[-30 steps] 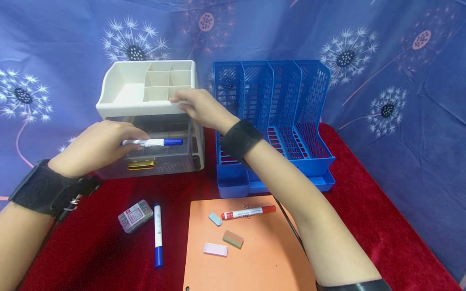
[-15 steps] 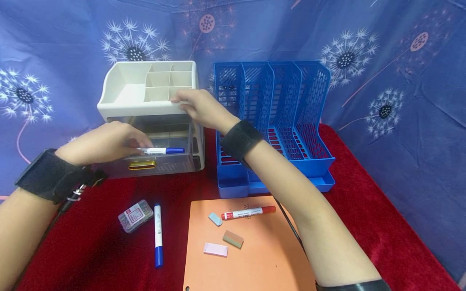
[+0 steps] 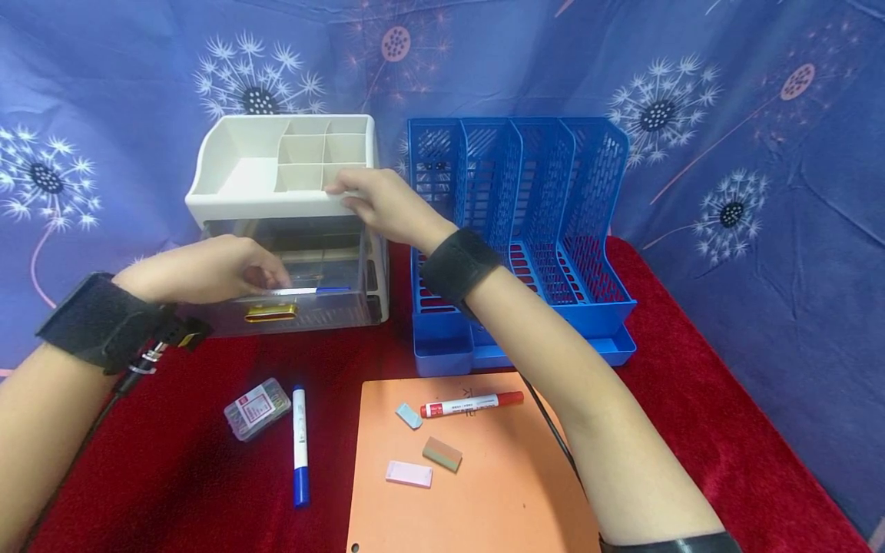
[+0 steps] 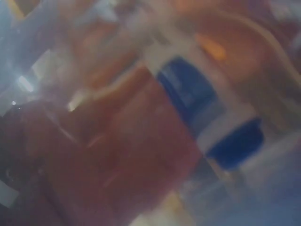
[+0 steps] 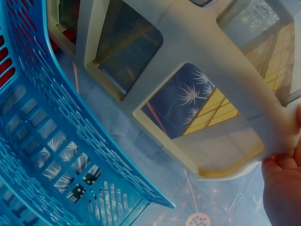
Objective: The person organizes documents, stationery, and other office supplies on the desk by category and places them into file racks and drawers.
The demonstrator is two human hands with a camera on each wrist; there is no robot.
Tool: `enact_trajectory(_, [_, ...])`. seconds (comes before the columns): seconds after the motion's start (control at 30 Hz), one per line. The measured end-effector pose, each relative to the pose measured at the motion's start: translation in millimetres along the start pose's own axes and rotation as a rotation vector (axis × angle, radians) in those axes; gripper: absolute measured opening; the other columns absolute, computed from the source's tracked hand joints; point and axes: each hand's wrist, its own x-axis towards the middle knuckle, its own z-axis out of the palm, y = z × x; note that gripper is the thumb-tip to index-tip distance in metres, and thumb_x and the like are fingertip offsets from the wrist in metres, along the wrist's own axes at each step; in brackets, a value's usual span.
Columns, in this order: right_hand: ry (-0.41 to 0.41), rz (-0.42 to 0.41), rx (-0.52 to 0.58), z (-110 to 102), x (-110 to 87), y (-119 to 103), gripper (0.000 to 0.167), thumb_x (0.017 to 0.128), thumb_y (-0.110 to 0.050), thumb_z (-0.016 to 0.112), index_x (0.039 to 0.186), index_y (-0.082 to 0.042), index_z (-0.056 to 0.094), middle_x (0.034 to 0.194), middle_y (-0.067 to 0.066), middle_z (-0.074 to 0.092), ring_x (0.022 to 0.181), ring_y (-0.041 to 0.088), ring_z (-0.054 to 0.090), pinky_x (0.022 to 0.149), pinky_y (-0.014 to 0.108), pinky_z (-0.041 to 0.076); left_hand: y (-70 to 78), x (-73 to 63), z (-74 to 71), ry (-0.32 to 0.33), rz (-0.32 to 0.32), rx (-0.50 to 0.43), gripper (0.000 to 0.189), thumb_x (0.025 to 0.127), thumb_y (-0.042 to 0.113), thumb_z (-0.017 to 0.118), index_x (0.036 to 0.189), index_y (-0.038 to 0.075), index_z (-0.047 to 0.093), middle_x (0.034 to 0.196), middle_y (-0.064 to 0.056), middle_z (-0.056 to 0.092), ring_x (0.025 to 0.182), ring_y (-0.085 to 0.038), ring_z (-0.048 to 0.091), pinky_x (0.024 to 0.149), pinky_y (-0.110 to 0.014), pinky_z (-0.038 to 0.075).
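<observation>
My left hand [image 3: 217,265] reaches down into the pulled-out clear drawer [image 3: 325,316] of the white desk organizer [image 3: 276,206]. Its fingers pinch a white marker with a blue cap [image 3: 297,291], which lies low and level behind the drawer's front wall. In the blurred left wrist view, the blue and white marker [image 4: 190,94] runs diagonally. My right hand [image 3: 390,200] grips the organizer's top rim at its front right corner. From the right wrist, that hand [image 5: 284,188] shows at the right edge against the white organizer frame [image 5: 178,33].
A blue file rack [image 3: 525,315] stands right of the organizer. In front lie a small clear box [image 3: 257,409], another blue-capped marker [image 3: 300,445] and an orange board [image 3: 498,491]. On the board are a red marker [image 3: 472,404] and three erasers, one pink [image 3: 409,474].
My left hand has lowered the blue-capped marker from above the drawer's front edge to behind it. The right hand stays on the organizer's corner.
</observation>
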Motion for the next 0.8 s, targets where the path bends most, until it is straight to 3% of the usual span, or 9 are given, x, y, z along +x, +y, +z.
enact_trajectory(0.23, [0.006,-0.002,-0.008,-0.2,-0.6,-0.4,0.012,0.093,-0.007,0.055,0.103,-0.006,0.062,0.117,0.002,0.066,0.115,0.014,0.057,0.096,0.017,0.041,0.2,1.2,2.8,-0.005,-0.027,-0.046,0.027,0.077,-0.008,0.064,0.091,0.014,0.071,0.084,0.004,0.069,0.078,-0.012,0.064,0.074,-0.036,0.053])
enact_trajectory(0.8, [0.011,-0.006,-0.001,2.1,-0.4,0.1,0.014,0.093,-0.006,0.055,0.105,-0.007,0.062,0.117,0.003,0.066,0.115,0.015,0.057,0.096,0.017,0.040,2.8,-3.5,5.1,0.098,-0.062,0.036,0.020,0.077,-0.002,0.070,0.092,0.010,0.072,0.083,0.000,0.070,0.077,-0.016,0.066,0.072,-0.040,0.053])
